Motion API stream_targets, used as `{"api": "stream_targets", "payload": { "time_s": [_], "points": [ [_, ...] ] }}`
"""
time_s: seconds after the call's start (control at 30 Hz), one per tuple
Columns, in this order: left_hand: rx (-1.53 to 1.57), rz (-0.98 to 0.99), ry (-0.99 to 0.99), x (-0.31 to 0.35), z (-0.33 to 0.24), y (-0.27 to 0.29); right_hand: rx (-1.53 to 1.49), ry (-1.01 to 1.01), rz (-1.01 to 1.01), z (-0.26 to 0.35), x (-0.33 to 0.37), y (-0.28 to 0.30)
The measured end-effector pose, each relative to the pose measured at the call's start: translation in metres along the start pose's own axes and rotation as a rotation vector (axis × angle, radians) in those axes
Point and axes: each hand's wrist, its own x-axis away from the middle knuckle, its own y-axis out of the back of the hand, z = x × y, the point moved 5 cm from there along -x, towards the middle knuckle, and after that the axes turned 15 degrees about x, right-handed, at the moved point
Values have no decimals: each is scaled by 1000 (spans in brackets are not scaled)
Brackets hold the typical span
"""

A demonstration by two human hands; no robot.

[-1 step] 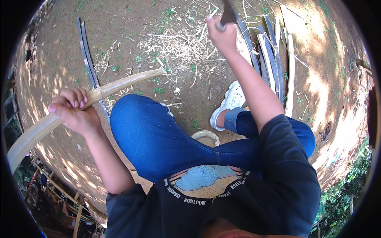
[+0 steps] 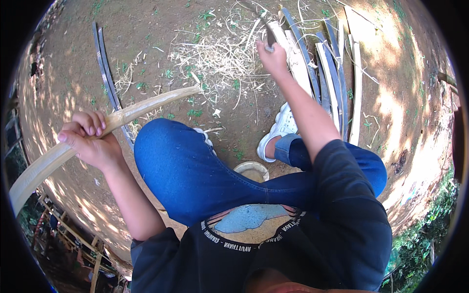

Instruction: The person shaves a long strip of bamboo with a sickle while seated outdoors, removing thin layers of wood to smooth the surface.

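My left hand [image 2: 90,136] is closed around a long pale split bamboo strip [image 2: 154,101], which slants from the lower left rim up to a free end above the ground, past my left knee. A joint ring shows on the bamboo just beyond my fingers. Out in front, my right hand [image 2: 272,59] grips a knife [image 2: 269,36] with a dark blade that points up and left, blurred toward its tip. The blade is apart from the bamboo in my left hand. My fingers hide most of the knife's handle.
Thin curled shavings [image 2: 220,61] are heaped on the bare soil ahead. Several dark and pale bamboo strips [image 2: 337,83] lie to the right, and dark strips [image 2: 105,68] to the left. A round pale bowl [image 2: 253,170] sits between my legs, near my white shoe [image 2: 281,128].
My right hand has come slightly nearer, and the knife's blade has swung to the left. My left hand and the bamboo strip have barely shifted.
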Motion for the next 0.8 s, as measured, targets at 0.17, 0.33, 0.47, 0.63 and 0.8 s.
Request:
{"api": "stream_targets", "payload": {
  "time_s": [0.17,0.33,0.47,0.63,0.8],
  "points": [
    [-9,25,22,-11,6,-13,81,22,51,-14,-18,-36],
    [27,44,-11,-10,15,-21,-224,-12,22,50,-61,20],
    [-27,5,-7,-9,13,-19,-470,223,-103,99,-58,65],
    [14,12,-24,-26,18,-30,-194,5,-29,-50,-32,-5],
    [12,8,11,-13,14,-23,-208,-117,7,-14,-51,12]
  ]
}}
